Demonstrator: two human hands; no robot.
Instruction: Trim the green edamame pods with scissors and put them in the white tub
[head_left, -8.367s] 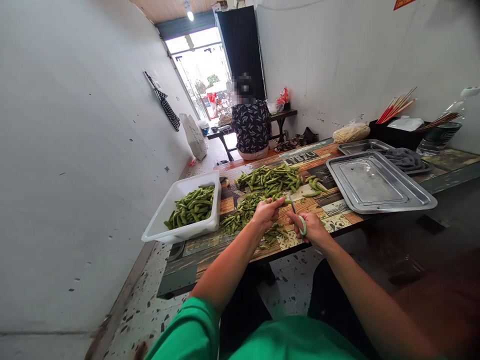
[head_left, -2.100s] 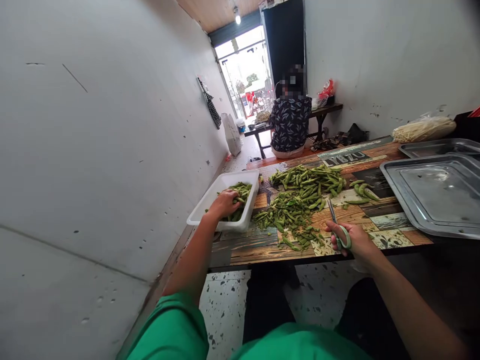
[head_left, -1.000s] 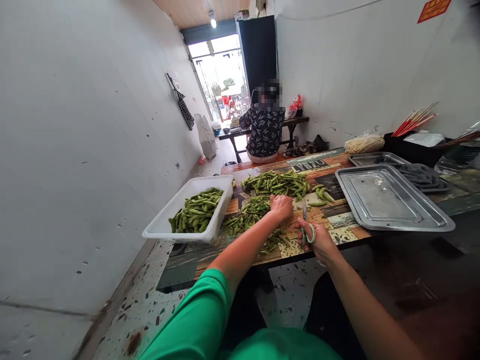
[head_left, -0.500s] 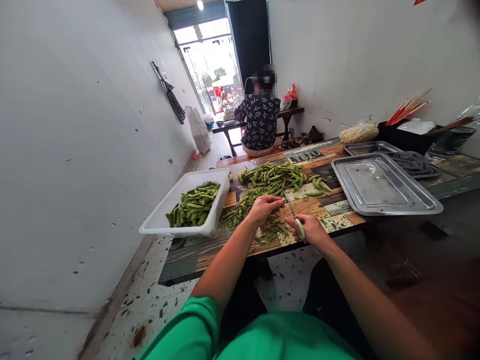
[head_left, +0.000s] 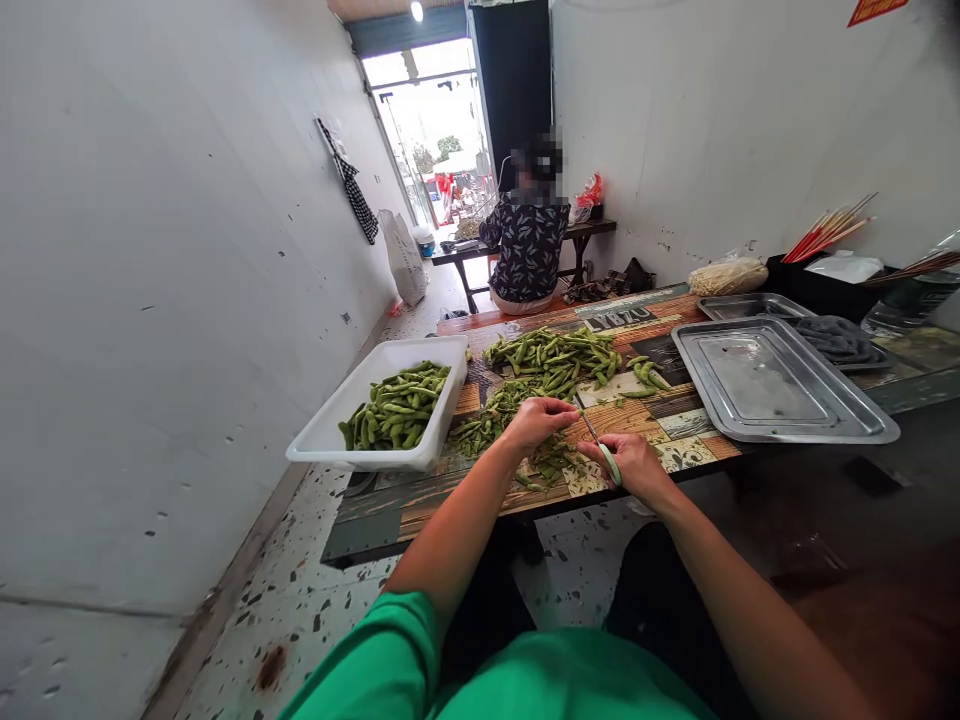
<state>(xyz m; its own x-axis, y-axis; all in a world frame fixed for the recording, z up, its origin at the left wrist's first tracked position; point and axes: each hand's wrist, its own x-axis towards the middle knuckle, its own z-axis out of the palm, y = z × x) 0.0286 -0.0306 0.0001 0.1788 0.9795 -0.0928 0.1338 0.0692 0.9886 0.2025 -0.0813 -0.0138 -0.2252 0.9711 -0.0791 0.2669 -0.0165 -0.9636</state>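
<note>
My right hand [head_left: 636, 466] is closed round the light green handles of a pair of scissors [head_left: 611, 464]. Their metal blades point up and left to the fingertips of my left hand [head_left: 541, 418]. Thumb and fingers are pinched there on an edamame pod, mostly hidden, with only a bit of green showing by the blade tips. Under and beside the left hand lies a heap of small green trimmings [head_left: 480, 432]. Beyond it spreads a pile of edamame pods [head_left: 551, 352], and a few loose pods [head_left: 645, 376] lie to its right.
A white plastic tub [head_left: 322, 440] holding edamame pods stands left on the patterned table [head_left: 420, 520]. At right are a metal tray [head_left: 772, 385], a black box [head_left: 802, 278] with skewers, and a bagged pale bundle [head_left: 727, 276]. A person [head_left: 529, 250] sits at a farther table.
The scissor blades have swung left, so their tips now meet my left fingertips. Both hands sit slightly farther right in view, as the whole view has shifted a little.
</note>
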